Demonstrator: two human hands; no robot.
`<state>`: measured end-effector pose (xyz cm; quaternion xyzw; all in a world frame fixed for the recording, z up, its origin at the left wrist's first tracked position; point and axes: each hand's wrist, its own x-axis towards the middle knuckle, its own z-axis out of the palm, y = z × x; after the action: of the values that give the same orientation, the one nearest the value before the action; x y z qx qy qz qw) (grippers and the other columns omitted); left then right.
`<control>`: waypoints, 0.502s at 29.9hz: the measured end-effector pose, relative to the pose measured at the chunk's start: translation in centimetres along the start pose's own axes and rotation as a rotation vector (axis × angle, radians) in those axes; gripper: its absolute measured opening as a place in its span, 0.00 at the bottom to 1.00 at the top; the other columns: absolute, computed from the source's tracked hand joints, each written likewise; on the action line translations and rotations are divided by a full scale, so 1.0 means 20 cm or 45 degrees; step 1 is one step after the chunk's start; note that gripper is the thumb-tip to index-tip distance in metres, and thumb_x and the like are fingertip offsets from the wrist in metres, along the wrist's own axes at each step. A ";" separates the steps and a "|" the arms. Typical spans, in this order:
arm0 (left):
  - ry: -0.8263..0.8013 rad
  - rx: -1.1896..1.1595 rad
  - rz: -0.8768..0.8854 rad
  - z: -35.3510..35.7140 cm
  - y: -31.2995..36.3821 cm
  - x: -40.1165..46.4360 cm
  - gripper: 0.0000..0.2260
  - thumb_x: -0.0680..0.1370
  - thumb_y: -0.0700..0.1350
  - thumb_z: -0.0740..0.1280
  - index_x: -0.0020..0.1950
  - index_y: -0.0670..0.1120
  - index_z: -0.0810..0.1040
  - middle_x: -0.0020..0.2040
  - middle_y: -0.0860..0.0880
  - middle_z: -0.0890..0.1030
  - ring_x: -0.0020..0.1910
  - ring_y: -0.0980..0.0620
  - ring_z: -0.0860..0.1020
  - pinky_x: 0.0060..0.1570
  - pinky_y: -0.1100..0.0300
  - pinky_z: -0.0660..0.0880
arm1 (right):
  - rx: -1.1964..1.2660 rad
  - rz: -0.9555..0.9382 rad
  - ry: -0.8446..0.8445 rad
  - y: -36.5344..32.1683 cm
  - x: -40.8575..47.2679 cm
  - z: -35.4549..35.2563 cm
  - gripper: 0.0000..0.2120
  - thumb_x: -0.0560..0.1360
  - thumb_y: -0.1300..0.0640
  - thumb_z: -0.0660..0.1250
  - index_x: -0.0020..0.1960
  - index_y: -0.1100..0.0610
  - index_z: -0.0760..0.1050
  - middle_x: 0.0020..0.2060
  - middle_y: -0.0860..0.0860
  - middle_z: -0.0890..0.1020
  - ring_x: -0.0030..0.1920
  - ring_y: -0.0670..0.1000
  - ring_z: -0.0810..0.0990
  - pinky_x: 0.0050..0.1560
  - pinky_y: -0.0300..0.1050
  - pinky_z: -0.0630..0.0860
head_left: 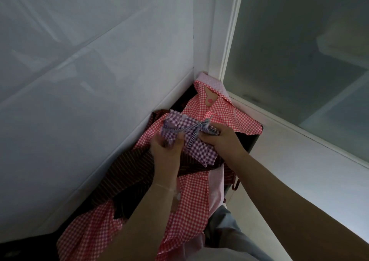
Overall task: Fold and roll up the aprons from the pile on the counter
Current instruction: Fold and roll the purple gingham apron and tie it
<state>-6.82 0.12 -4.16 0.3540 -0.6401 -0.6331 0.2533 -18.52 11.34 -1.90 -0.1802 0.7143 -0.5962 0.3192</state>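
A purple-and-white checked apron (196, 150), bunched into a small bundle with a striped tie knotted round it, sits above the pile. My left hand (165, 151) grips its left end. My right hand (219, 139) holds its right end, fingers curled round the cloth by the tie. Under the bundle lies the pile: red-and-white checked aprons (191, 198), another red checked one with a pink patch (217, 109) at the back, and a dark maroon striped apron (127, 173).
The pile fills a dark counter (252, 141) in a corner. A white wall (79, 81) runs along the left. A white-framed frosted glass panel (299, 61) stands at the right, with a white ledge (289, 161) below it.
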 end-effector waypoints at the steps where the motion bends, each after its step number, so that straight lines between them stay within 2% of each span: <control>1: 0.085 0.418 0.334 -0.03 0.00 0.02 0.30 0.73 0.59 0.70 0.68 0.42 0.71 0.64 0.47 0.74 0.63 0.46 0.74 0.63 0.46 0.72 | -0.235 -0.127 0.024 0.04 -0.01 0.02 0.08 0.73 0.58 0.71 0.52 0.54 0.81 0.46 0.49 0.84 0.46 0.48 0.81 0.48 0.38 0.75; 2: 0.097 0.797 0.693 -0.05 -0.02 0.03 0.23 0.76 0.55 0.67 0.65 0.43 0.75 0.62 0.47 0.76 0.61 0.47 0.74 0.63 0.49 0.71 | -0.436 -0.227 0.049 0.08 -0.02 0.04 0.10 0.73 0.57 0.71 0.54 0.55 0.81 0.48 0.49 0.83 0.48 0.47 0.80 0.50 0.39 0.74; 3: -0.011 1.052 0.929 -0.06 -0.04 0.01 0.17 0.78 0.52 0.64 0.62 0.43 0.78 0.60 0.47 0.78 0.59 0.47 0.74 0.62 0.52 0.71 | -0.554 -0.294 0.059 0.14 -0.04 0.07 0.12 0.73 0.57 0.70 0.57 0.55 0.80 0.51 0.49 0.83 0.50 0.46 0.78 0.54 0.38 0.73; 4: -0.130 1.113 0.951 -0.07 -0.07 -0.01 0.15 0.79 0.50 0.62 0.61 0.44 0.79 0.58 0.46 0.79 0.58 0.48 0.74 0.63 0.55 0.71 | -0.633 -0.353 0.053 0.20 -0.06 0.09 0.14 0.73 0.58 0.70 0.58 0.56 0.79 0.53 0.49 0.82 0.52 0.45 0.77 0.56 0.37 0.72; 5: -0.241 1.070 0.793 -0.06 -0.08 -0.03 0.15 0.79 0.49 0.62 0.61 0.44 0.80 0.58 0.47 0.79 0.58 0.50 0.75 0.63 0.60 0.70 | -0.769 -0.451 0.032 0.27 -0.08 0.11 0.14 0.73 0.60 0.68 0.58 0.57 0.79 0.53 0.50 0.82 0.52 0.45 0.77 0.56 0.37 0.71; 7: -0.430 0.963 0.379 -0.08 -0.25 -0.04 0.12 0.78 0.48 0.66 0.59 0.46 0.82 0.56 0.48 0.80 0.53 0.54 0.76 0.57 0.71 0.68 | -1.106 -0.586 -0.113 0.49 -0.11 0.17 0.11 0.72 0.59 0.64 0.52 0.57 0.80 0.48 0.52 0.82 0.50 0.50 0.79 0.50 0.44 0.77; 8: -0.496 0.946 0.219 -0.10 -0.32 -0.05 0.10 0.76 0.45 0.69 0.56 0.46 0.83 0.53 0.48 0.80 0.49 0.56 0.76 0.54 0.71 0.70 | -1.228 -0.625 -0.192 0.58 -0.13 0.18 0.11 0.71 0.56 0.63 0.50 0.57 0.80 0.46 0.52 0.82 0.47 0.52 0.80 0.47 0.46 0.78; 10: -0.476 0.939 0.129 -0.14 -0.43 -0.10 0.06 0.75 0.40 0.70 0.50 0.43 0.84 0.48 0.47 0.81 0.45 0.57 0.75 0.51 0.61 0.74 | -1.329 -0.600 -0.270 0.69 -0.16 0.20 0.12 0.70 0.55 0.61 0.46 0.58 0.81 0.42 0.53 0.82 0.43 0.54 0.81 0.42 0.47 0.79; 11: -0.453 0.930 0.103 -0.16 -0.49 -0.13 0.05 0.75 0.38 0.69 0.49 0.43 0.84 0.47 0.47 0.81 0.46 0.56 0.75 0.51 0.59 0.74 | -1.372 -0.571 -0.314 0.72 -0.18 0.23 0.12 0.70 0.54 0.60 0.44 0.57 0.81 0.40 0.52 0.82 0.41 0.54 0.81 0.41 0.45 0.78; 14: -0.443 0.823 0.037 -0.18 -0.58 -0.18 0.05 0.78 0.40 0.66 0.51 0.44 0.81 0.49 0.49 0.81 0.49 0.55 0.77 0.52 0.63 0.73 | -1.418 -0.491 -0.314 0.73 -0.20 0.28 0.15 0.67 0.53 0.56 0.43 0.56 0.80 0.38 0.51 0.82 0.38 0.52 0.81 0.39 0.43 0.78; 15: -0.464 0.759 -0.010 -0.18 -0.59 -0.18 0.06 0.79 0.41 0.65 0.53 0.45 0.80 0.51 0.50 0.81 0.51 0.55 0.78 0.54 0.61 0.75 | -1.411 -0.455 -0.333 0.72 -0.20 0.30 0.15 0.67 0.53 0.56 0.43 0.56 0.80 0.38 0.51 0.82 0.38 0.52 0.81 0.38 0.43 0.78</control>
<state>-0.23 1.37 -15.18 0.2961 -0.8302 -0.4721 0.0178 -9.92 12.71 -15.38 -0.5094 0.8323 -0.1520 0.1575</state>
